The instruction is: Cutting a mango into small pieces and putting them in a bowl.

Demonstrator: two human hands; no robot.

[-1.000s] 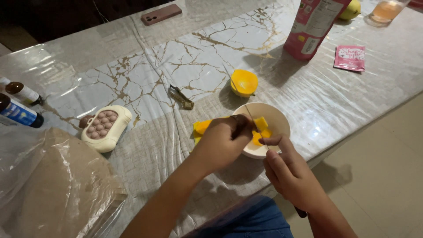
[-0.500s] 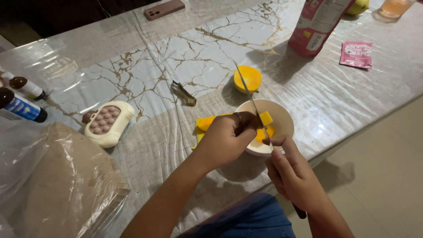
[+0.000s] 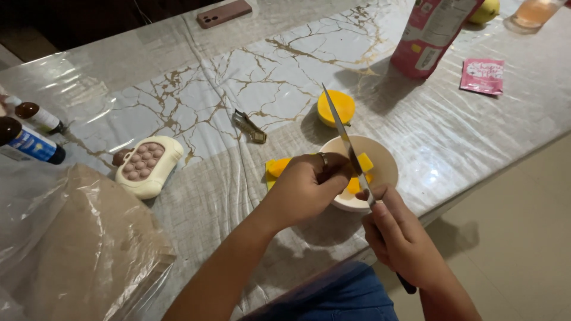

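Observation:
My left hand hovers at the near left rim of a white bowl and is curled around a piece of yellow mango, part of which shows beside my wrist. My right hand grips a knife by its dark handle. The blade slants up and away across the bowl, its base close to my left fingers. Mango cubes lie inside the bowl. Another mango half rests cut side up on the marble table just beyond the bowl.
A pink carton, a pink sachet, a glass and a fruit stand at the far right. A phone, a small metal tool, a bubble toy, two bottles and a bagged brown parcel are to the left.
My right hand has lifted the knife out of the bowl, so the blade now stands up long across it. My left hand stays closed on the mango piece.

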